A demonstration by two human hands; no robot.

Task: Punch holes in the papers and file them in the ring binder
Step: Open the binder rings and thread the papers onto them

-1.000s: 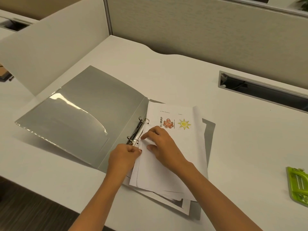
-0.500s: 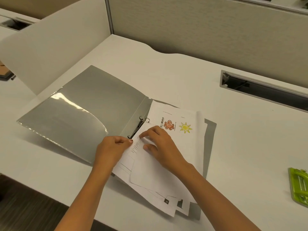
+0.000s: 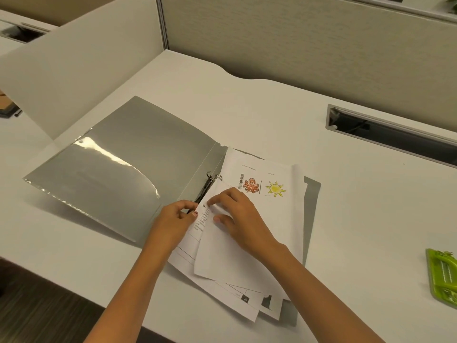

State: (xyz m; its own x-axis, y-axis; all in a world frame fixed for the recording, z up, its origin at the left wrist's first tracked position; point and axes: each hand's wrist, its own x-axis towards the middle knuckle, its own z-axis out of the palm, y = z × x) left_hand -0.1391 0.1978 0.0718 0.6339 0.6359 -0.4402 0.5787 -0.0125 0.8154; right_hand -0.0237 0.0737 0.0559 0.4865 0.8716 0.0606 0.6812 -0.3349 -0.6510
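A grey ring binder (image 3: 138,154) lies open on the white desk, its metal rings (image 3: 210,180) at the spine. A loose stack of white papers (image 3: 272,224) rests on its right half; the top full sheet shows an orange octopus and a yellow sun. My left hand (image 3: 174,221) pinches the near ring and the papers' left edge. My right hand (image 3: 238,216) presses flat on a blank top sheet, fingertips at its left edge beside the rings. A green hole punch (image 3: 444,276) lies at the far right.
Beige cubicle partitions (image 3: 296,45) stand behind and to the left. A dark cable slot (image 3: 390,133) is cut into the desk at the back right. The desk's front edge (image 3: 74,276) runs just below the binder.
The lower sheets slid left and fanned out past the binder's front edge. My left hand moved from the rings outward, then back to the near ring. My right hand stayed on the top sheet.
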